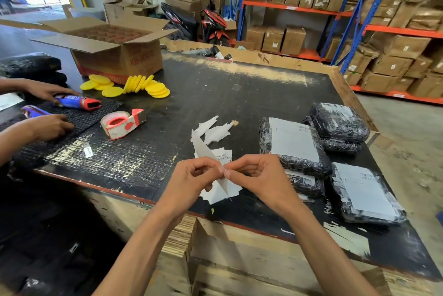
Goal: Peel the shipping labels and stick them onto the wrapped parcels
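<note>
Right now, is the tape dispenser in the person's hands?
No, the tape dispenser lies on the table, while both hands pinch a label.

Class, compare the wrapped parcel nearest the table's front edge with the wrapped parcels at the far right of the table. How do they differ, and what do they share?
The front parcel carries a white shipping label on top; the far parcels show none on the faces in view. The front parcel lies flat and single; the far parcels are stacked, the top one tilted. All are wrapped in black plastic and lie on the black table.
</note>
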